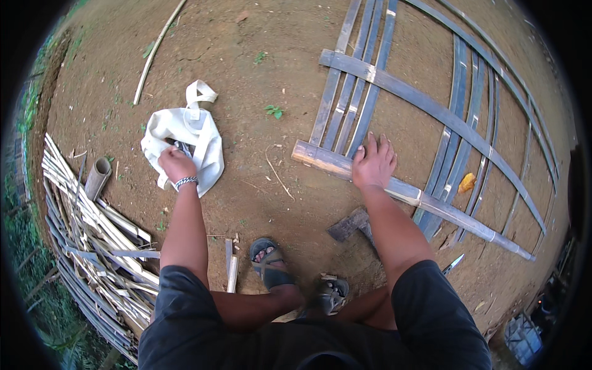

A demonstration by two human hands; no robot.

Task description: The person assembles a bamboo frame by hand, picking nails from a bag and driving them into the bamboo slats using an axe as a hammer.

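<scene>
A white cloth tote bag (209,148) lies on the dirt to my left, its strap loop flopped toward the far side. At its mouth is my left hand (177,163), fingers curled in. Small dark and shiny items (183,148) show just beyond those fingers, too small to name; what the fingers grip is hidden. My right hand (375,163) lies flat with fingers apart on the near bamboo pole (327,159) of a bamboo lattice frame (425,105). Dark split slats run away from that pole, crossed by long curved strips.
A broad dark blade (348,225) lies below my right forearm, and a knife (453,264) farther right. A heap of split bamboo strips (92,216) and a bamboo tube (97,177) are at left. My sandalled foot (271,262) stands between. A thin pole (157,52) lies far left.
</scene>
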